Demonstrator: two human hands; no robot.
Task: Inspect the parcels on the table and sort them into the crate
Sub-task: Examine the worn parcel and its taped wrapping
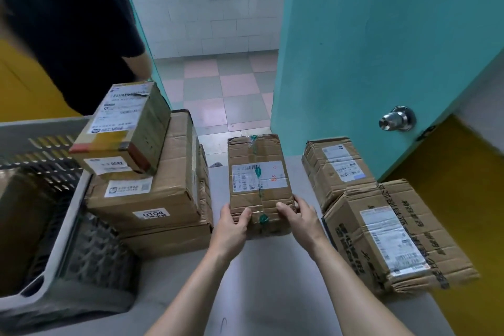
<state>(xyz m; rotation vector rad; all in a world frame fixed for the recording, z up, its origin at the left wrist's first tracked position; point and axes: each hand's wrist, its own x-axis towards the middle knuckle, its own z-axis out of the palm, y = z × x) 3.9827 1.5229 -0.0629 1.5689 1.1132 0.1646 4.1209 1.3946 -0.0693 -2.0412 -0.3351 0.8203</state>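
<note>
Both my hands hold the middle box (260,180) by its near end, in the middle of the frame. My left hand (231,226) curls round the near left corner, and my right hand (298,219) curls round the near right corner. It rests on the gray table (272,294). At the left sits the gray crate (58,254). Beside it stands a stack of boxes (152,194). Two more boxes (381,229) lie at the right.

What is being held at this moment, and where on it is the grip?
The middle parcel with green tape, held at its near end: the left hand grips the near-left corner, the right hand the near-right corner, thumbs on top.
</note>
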